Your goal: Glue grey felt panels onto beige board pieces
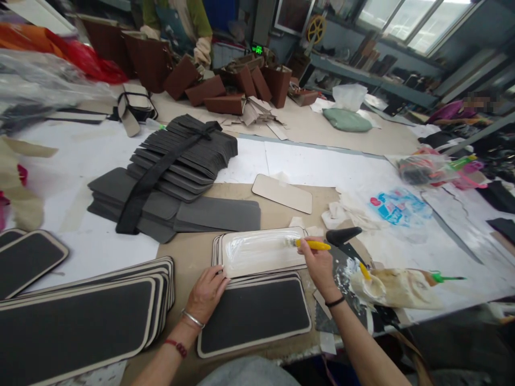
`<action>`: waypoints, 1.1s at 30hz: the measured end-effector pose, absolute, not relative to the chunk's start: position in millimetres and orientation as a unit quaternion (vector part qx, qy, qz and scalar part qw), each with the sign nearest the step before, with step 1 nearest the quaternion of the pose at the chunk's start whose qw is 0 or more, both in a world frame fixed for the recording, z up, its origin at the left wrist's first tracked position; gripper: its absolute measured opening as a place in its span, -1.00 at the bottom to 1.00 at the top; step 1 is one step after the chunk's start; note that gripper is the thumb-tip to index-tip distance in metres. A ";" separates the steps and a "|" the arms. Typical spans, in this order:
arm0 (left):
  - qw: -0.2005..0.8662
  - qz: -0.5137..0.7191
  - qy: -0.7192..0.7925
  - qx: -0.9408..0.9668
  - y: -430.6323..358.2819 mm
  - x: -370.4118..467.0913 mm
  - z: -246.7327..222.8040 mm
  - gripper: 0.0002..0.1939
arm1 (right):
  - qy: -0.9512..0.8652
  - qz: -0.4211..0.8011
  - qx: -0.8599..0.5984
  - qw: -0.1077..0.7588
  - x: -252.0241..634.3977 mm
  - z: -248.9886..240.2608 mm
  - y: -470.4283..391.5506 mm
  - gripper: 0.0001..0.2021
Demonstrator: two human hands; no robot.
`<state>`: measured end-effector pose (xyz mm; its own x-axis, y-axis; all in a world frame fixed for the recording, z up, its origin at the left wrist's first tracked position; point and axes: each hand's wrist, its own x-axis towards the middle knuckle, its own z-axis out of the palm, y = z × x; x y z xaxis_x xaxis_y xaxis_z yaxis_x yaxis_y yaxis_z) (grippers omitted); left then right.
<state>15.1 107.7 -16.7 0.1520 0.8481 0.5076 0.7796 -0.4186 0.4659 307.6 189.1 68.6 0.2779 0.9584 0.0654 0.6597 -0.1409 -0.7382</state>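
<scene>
My right hand [319, 264] is closed round the yellow handle of a brush [314, 244], its bristles touching the right part of a cream panel [261, 253]. Wet white streaks cover much of that panel, which lies on a small stack. At the panel's lower left corner, my left hand [207, 292] presses with its fingertips, fingers close together. Just below lies a black panel with a cream border [257, 316]. A tub of white paste [368, 287] with another yellow handle in it stands right of my right hand.
Black bordered panels [80, 327] are stacked at the left. Behind them lie strapped grey pieces [181, 161] and a loose cream panel [282, 193]. Brown boxy pieces [205, 90] stand at the back, near a person in green sleeves [201, 21]. A dark tool [343, 235] lies right of the brush.
</scene>
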 end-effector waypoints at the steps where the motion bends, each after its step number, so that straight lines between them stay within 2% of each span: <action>1: 0.045 0.368 0.536 0.759 107.9 14.9 -16.7 -0.90 | -0.548 0.237 -0.725 0.344 309.7 66.8 196.1 -0.60; 7: 0.043 0.363 0.541 0.757 107.7 15.5 -14.1 -0.89 | -0.458 0.216 -0.767 0.394 347.6 71.3 203.9 -0.55; 9: 0.040 0.362 0.542 0.757 107.6 16.0 -12.9 -0.89 | -0.454 0.250 -0.753 0.406 346.6 74.7 192.7 -0.56; 13: 0.039 0.357 0.542 0.760 108.2 16.3 -11.5 -0.90 | -0.459 0.321 -0.741 0.371 344.8 74.1 172.9 -0.57; 18: 0.042 0.359 0.546 0.756 107.9 17.3 -11.6 -0.90 | -0.465 0.212 -0.785 0.351 370.2 82.5 170.5 -0.58; 23: 0.064 0.353 0.559 0.748 105.7 18.1 -11.1 -0.91 | -0.528 0.211 -0.748 0.342 344.4 99.6 187.7 -0.61; 26: 0.068 0.348 0.565 0.745 104.7 18.5 -9.5 -0.91 | -0.551 0.257 -0.719 0.336 308.1 105.8 199.6 -0.61; 33: 0.085 0.352 0.577 0.732 103.8 19.3 -6.4 -0.89 | -0.568 0.461 -0.617 0.290 212.7 92.3 185.6 -0.63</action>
<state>19.3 103.8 -6.4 0.0861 0.9051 0.4165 0.7853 -0.3189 0.5307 212.7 185.6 92.3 -0.0698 0.9686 -0.2388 0.4333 -0.1862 -0.8818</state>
